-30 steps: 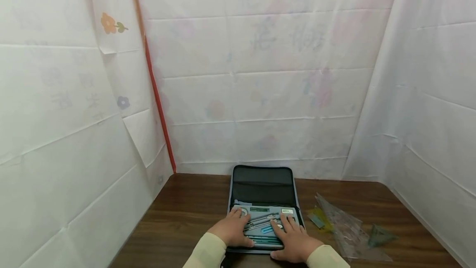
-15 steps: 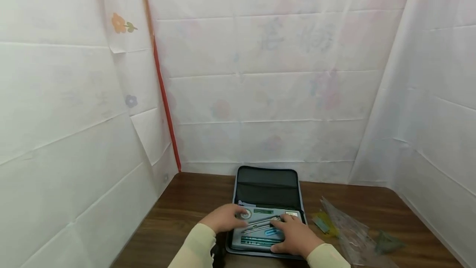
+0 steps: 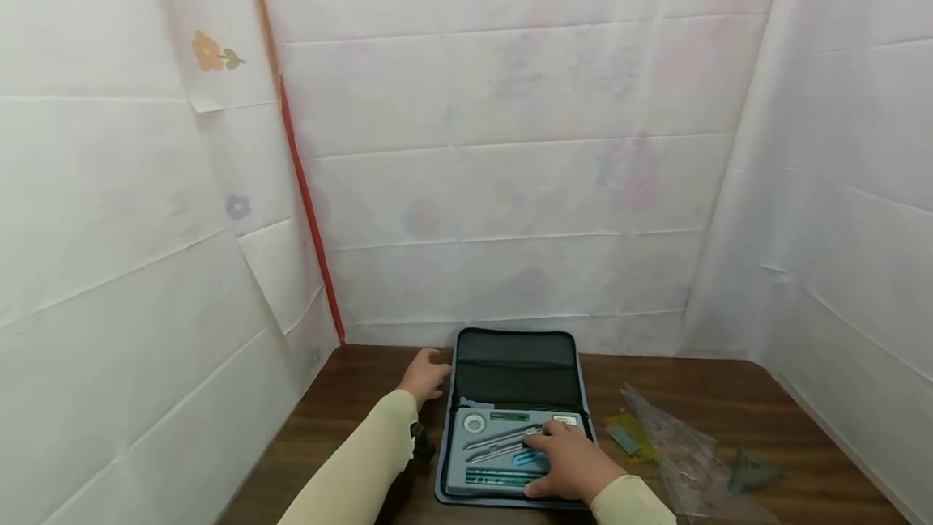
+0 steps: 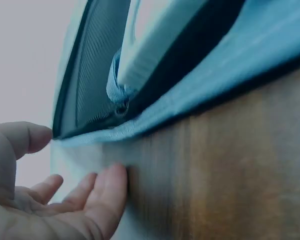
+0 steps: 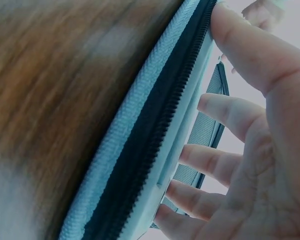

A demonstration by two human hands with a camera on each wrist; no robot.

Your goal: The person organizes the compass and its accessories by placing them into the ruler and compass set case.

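A zippered case (image 3: 516, 371) lies unfolded on the wooden table, its dark mesh lid leaning back toward the wall. In its base sits a grey tray (image 3: 457, 460) holding a tape-like ring (image 3: 474, 424), silver drawing tools (image 3: 496, 448), a light-blue piece (image 3: 528, 458) and green pencils (image 3: 503, 477). My left hand (image 3: 425, 377) is beside the lid's left edge; in the left wrist view its thumb is right at the lid's border and the fingers stay relaxed. My right hand (image 3: 572, 460) rests over the tray's right side, fingers spread, as the right wrist view shows along the zipper edge.
Right of the case lie a yellow piece with a pale-green eraser-like block (image 3: 625, 438), clear set squares (image 3: 678, 444) and a small dark-green triangle (image 3: 754, 471). White sheeting (image 3: 510, 185) walls in the table (image 3: 328, 428) at the back and sides.
My left hand has lifted off the tray and moved up and left to the lid's side. The right hand has stayed on the tray's right part.
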